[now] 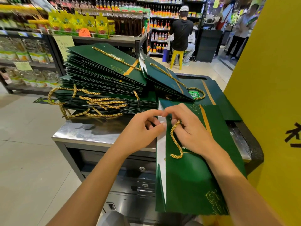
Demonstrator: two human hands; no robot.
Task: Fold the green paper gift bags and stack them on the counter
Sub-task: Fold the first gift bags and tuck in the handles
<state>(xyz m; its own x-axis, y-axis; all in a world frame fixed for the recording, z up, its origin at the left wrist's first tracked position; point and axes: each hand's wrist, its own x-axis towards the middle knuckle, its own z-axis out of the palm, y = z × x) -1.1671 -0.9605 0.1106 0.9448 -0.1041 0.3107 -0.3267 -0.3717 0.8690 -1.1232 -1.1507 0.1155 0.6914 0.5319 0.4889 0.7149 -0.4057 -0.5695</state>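
The yellow pillar [268, 79] fills the right side of the frame, and the steel counter [84, 132] spans the middle. On it, centre-left, sits the tall stack of folded bags [101, 82], gold handles spilling toward the lower left. The leaning bags [164, 77] rest against the stack just right of centre. From mid-frame down to the lower right runs the working bag [187, 185]. Its far end lies over the counter and its near end overhangs the edge toward the camera. A strip of white lining shows along its left side (so the side panel, I judge, is not yet flat).

Both hands meet at this bag's mouth edge, just above mid-frame. The left hand [140, 129] pinches that edge between curled thumb and forefinger. The right hand [192, 132] pinches it alongside, other fingers bent over the bag's face. The gold cord handle [175, 139] loops out from under them and downward.

The step looks like closing the mouth. To do it well:
- Bring the two rims flush before pressing.
- Push the side panel inward along its own crease until no white shows.
- Keep the cord clear of the fold.
- Smooth a flat palm down toward the base before lifting the bag onto the stack.
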